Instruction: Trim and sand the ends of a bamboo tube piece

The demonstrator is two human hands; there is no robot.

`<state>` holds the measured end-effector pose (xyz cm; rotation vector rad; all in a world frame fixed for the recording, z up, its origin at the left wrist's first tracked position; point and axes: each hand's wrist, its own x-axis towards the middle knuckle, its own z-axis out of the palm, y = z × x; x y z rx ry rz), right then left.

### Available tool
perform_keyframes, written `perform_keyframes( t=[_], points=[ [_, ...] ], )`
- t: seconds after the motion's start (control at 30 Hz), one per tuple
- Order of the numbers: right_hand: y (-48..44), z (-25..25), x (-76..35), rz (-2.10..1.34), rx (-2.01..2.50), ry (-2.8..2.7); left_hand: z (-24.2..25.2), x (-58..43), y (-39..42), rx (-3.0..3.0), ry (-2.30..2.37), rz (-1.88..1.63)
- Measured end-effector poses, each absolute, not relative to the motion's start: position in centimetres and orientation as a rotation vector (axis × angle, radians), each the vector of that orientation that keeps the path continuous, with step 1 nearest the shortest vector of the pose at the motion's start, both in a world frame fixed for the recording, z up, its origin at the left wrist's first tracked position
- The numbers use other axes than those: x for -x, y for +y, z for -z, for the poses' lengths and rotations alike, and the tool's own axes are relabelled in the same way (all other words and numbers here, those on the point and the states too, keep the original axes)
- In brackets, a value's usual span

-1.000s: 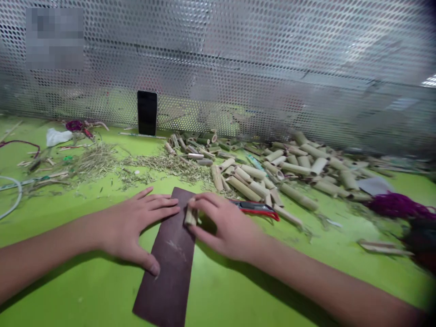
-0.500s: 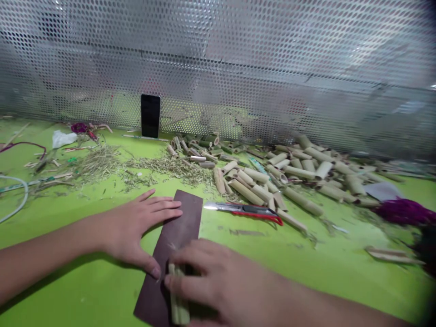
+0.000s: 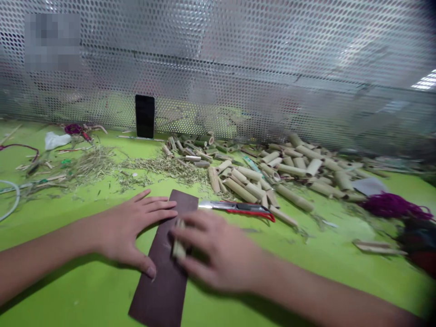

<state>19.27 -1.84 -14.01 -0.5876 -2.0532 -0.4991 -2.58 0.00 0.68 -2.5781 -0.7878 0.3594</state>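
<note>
A strip of dark brown sandpaper (image 3: pixel 160 290) lies on the lime-green tabletop. My left hand (image 3: pixel 127 231) is spread flat with its fingertips and thumb on the strip's left edge, pressing on it. Fingers of my right hand (image 3: pixel 218 252) are closed round a short pale bamboo piece (image 3: pixel 179 247), which rests against the sandpaper. The hand is slightly blurred and covers part of the piece. Just beyond my right hand lies a red and black utility knife (image 3: pixel 241 208), its blade pointing left toward the sandpaper.
A heap of cut bamboo tubes (image 3: pixel 250 190) spreads across the back right. Shavings (image 3: pixel 163 168) lie left of it. A phone (image 3: pixel 145 116) leans on the perforated metal screen (image 3: pixel 218 77). Purple string (image 3: pixel 391 205) and a split bamboo piece (image 3: pixel 378 247) are at right.
My right hand has slid the bamboo piece away from me, up along the sandpaper. My left hand keeps its place on the strip. The whole view has shifted slightly.
</note>
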Motion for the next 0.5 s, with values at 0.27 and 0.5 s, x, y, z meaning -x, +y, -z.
perform_keyframes(
  t=[0.27,0.5],
  points=[
    [-1.76,13.93,-19.25,0.531,0.686,-2.000,-0.65,2.69,-0.05,2.570,-0.754,-0.346],
    [-2.06,13.85,-19.08,0.371,0.604,-2.033,-0.54,2.92,0.17,2.574,-0.746,-0.348]
  ],
)
